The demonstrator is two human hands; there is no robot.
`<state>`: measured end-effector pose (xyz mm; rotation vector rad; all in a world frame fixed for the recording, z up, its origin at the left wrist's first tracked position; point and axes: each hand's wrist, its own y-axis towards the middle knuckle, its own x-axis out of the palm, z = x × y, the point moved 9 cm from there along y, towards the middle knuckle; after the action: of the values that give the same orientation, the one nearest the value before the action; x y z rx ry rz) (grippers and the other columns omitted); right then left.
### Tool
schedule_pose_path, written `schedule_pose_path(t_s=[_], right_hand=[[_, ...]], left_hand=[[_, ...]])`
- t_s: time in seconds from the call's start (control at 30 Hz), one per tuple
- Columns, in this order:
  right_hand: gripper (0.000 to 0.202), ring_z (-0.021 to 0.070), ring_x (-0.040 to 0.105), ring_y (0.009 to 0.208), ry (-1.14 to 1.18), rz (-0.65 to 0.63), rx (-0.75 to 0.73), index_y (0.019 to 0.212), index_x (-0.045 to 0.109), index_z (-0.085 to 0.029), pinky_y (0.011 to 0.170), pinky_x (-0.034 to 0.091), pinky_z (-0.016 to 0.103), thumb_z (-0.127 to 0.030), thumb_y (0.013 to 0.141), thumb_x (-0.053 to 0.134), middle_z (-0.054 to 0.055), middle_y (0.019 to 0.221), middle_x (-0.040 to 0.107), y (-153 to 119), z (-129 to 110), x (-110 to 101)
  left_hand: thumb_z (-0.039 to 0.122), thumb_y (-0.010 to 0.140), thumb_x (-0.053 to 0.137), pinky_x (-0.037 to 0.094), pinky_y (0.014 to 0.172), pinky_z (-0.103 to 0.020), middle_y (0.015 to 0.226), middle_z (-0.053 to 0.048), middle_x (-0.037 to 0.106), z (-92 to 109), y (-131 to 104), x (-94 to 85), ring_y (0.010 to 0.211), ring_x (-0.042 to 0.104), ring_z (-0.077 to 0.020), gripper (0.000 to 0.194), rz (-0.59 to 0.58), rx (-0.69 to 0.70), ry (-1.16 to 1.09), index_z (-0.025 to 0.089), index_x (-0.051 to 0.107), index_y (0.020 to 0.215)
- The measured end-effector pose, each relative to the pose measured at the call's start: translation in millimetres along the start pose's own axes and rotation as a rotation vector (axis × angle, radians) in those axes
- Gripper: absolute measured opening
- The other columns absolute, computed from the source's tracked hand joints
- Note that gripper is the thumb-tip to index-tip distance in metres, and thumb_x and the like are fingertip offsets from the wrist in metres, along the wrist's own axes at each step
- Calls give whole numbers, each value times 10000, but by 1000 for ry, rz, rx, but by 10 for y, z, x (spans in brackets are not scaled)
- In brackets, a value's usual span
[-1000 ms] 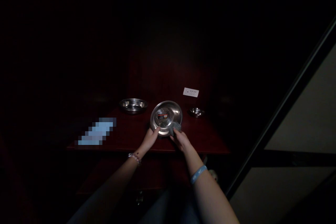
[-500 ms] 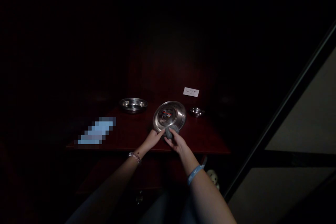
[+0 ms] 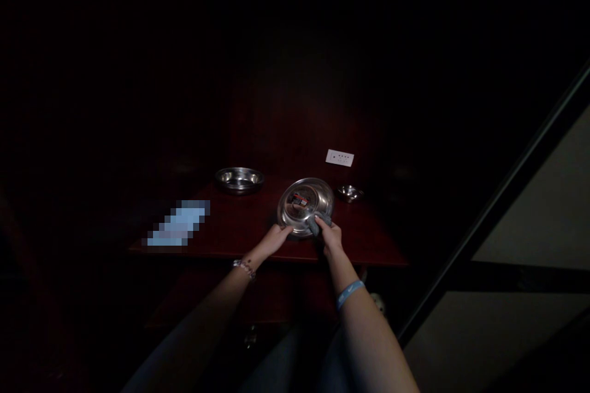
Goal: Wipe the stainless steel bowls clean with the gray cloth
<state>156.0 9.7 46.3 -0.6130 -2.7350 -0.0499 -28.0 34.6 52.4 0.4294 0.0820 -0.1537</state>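
Note:
A shiny steel plate point(image 3: 289, 212) is tilted up over the dark red desk, its underside with a red and black label facing me. My left hand point(image 3: 274, 239) is closed on its lower left rim, thumb on the near face. Against the lower right of the plate, my right hand point(image 3: 330, 237) presses a grey cloth point(image 3: 314, 225), fingers closed round it. Some of the fingers of both hands are hidden behind the plate and cloth.
A steel dish point(image 3: 239, 180) stands at the back left of the desk point(image 3: 244, 230), a small steel bowl point(image 3: 350, 193) at the back right. A blurred-out bluish rectangle point(image 3: 179, 224) lies front left. A white socket panel point(image 3: 340, 158) is on the back wall.
My right hand has slid the cloth rightward along the plate, away from my left hand. The plate has turned a little, and the whole view has shifted slightly.

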Motion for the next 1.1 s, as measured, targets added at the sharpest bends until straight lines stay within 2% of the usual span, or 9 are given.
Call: schedule_pose_path(t_s=[0.13,0.23,0.3,0.37,0.47,0.63,0.87,0.97,1.1], right_hand=[[243,206,726,771,-32,13,-97,857,753,-118,749,587,305,-180,631,817,108,906,794,127,-127,-148],[247,210,730,777,-28,-41,-71,861,756,-117,766,588,318,-189,635,824,108,895,793,223,-104,-213],[245,205,733,786,-1,-93,-19,879,756,-127,781,590,317,-204,657,822,98,892,792,257,-52,-218],[231,198,736,799,32,-126,48,904,753,-144,785,595,311,-214,690,806,82,897,790,252,15,-194],[180,193,735,852,58,-158,169,920,744,-165,770,603,299,-223,751,765,65,915,782,171,139,-82],[80,169,720,857,95,-139,276,885,714,-192,702,602,251,-209,808,725,38,862,760,-15,337,139],[106,154,715,781,51,-99,338,896,694,-164,673,601,242,-210,812,739,35,809,742,-83,553,230],[165,181,716,744,-40,-65,291,888,697,-125,641,601,273,-216,773,776,73,794,749,-8,501,141],[207,204,709,692,-177,-26,148,828,725,-105,609,576,287,-228,692,822,90,738,750,157,327,-20]], left_hand=[[382,777,598,392,1162,-490,1137,-64,774,-21,0,57,1269,609,-316,427,-61,-17,-3,205,728,1143],[392,788,617,366,1180,-490,1272,-100,718,58,-28,105,1314,574,-320,489,-102,41,2,181,681,1225],[412,806,645,312,1211,-475,1409,-133,625,158,-57,97,1388,504,-304,619,-79,125,14,159,573,1366],[433,834,651,257,1235,-456,1532,-165,496,233,-85,70,1453,421,-279,781,-37,187,16,148,383,1510],[452,848,658,241,1238,-456,1606,-187,379,229,-94,67,1474,389,-259,910,-23,182,26,163,197,1576],[479,827,683,291,1224,-467,1476,-138,568,129,-78,257,1388,510,-277,674,-232,117,53,165,524,1402],[452,804,656,377,1175,-469,1311,-114,697,21,7,41,1294,593,-323,530,-20,24,-23,130,666,1225],[441,741,680,385,1164,-503,1245,-133,727,-43,24,-32,1277,603,-340,506,53,-25,-23,125,704,1136],[434,710,654,408,1148,-502,1246,-89,735,-52,32,-33,1260,616,-332,501,42,-18,-9,171,717,1132]])
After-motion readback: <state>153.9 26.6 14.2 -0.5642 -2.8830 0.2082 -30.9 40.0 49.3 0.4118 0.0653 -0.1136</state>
